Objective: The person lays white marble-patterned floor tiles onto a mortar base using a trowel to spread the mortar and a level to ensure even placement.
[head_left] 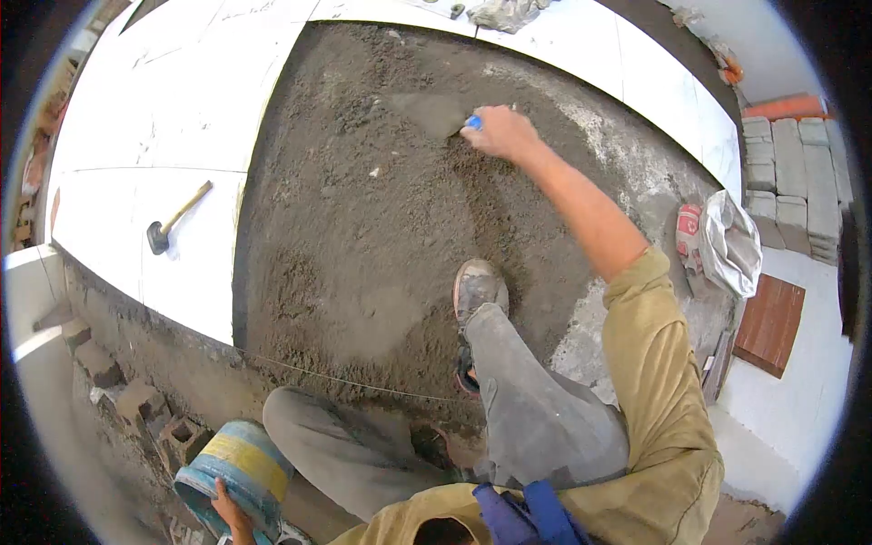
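My right hand is closed round the blue handle of a trowel, whose blade lies over the grey-brown mortar bed near its upper middle. At the lower left, my left hand holds a blue bucket with a yellow band by its rim. The bucket is tilted, its mouth facing down and left; what is inside cannot be seen.
A mallet lies on white tiles at the left. More tiles run along the top right. An open white sack, stacked blocks and a brown board are at the right. A string crosses the bed's near edge.
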The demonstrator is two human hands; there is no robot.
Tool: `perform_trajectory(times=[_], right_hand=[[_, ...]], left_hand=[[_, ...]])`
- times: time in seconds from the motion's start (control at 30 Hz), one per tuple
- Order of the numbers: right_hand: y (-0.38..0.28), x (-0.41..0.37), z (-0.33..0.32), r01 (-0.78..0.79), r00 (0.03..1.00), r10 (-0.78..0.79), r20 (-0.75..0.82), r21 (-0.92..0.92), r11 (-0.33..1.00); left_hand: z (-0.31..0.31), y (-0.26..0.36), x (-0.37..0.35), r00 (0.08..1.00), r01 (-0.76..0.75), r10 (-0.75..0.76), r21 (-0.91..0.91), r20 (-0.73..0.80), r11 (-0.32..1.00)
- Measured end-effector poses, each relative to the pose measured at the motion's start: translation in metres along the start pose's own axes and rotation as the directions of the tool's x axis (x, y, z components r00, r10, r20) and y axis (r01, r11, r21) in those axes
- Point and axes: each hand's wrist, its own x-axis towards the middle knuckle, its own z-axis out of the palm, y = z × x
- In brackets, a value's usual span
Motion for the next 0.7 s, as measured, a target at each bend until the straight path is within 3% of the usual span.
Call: perform_trajectory(times=[0.1,0.2,0.23,0.27,0.3,0.4,0.43,0.53,0.57,0.6,0.67,0.7], right_hand=[[0.017,-0.011,-0.004,0.027,0.989,-0.046,-0.138,-0.135,0.990],[-0.028,-0.077,-0.010,0.151,0.968,-0.146,0.205,-0.010,0.988],[-0.031,-0.098,0.017,0.267,0.936,-0.268,0.227,0.039,0.963],[-0.041,-0.116,0.027,0.335,0.871,-0.340,0.354,0.076,0.939],[-0.042,-0.129,0.041,0.449,0.804,-0.449,0.389,0.098,0.888],[-0.004,-0.120,0.063,0.391,0.882,-0.401,0.248,0.094,0.916],[0.006,-0.106,0.046,0.289,0.912,-0.295,0.285,0.064,0.955],[0.049,-0.062,0.016,0.095,0.992,-0.094,0.089,-0.003,0.995],[0.063,-0.053,0.012,0.037,0.999,-0.036,-0.022,0.027,0.999],[0.076,-0.044,0.004,0.032,0.999,-0.032,-0.025,0.029,0.999],[0.093,-0.031,-0.006,-0.177,0.978,0.180,-0.106,0.038,0.984],[0.092,-0.035,-0.006,-0.178,0.977,0.182,-0.108,0.045,0.983]], left_hand=[[0.008,0.003,-0.006,0.998,0.019,-0.021,-0.038,-0.066,0.999],[0.001,-0.005,0.013,0.996,0.029,-0.024,0.053,-0.082,0.998],[-0.002,0.001,0.001,0.987,-0.142,0.154,0.241,-0.034,0.960],[-0.001,0.008,-0.007,0.947,-0.308,0.319,0.413,0.044,0.857],[-0.001,0.008,-0.007,0.944,-0.318,0.325,0.417,0.056,0.852],[-0.001,0.005,-0.004,0.963,-0.254,0.267,0.440,0.034,0.861],[-0.002,0.003,-0.002,0.968,-0.234,0.250,0.437,0.021,0.869],[-0.003,-0.003,0.003,0.981,-0.171,0.193,0.411,-0.014,0.896],[-0.004,-0.005,0.005,0.985,-0.147,0.171,0.399,-0.025,0.905],[-0.005,-0.007,0.007,0.988,-0.124,0.150,0.391,-0.037,0.912],[-0.011,-0.014,0.013,0.992,-0.072,0.105,0.375,-0.069,0.924],[-0.016,-0.018,0.017,0.993,-0.047,0.084,0.367,-0.086,0.929]])
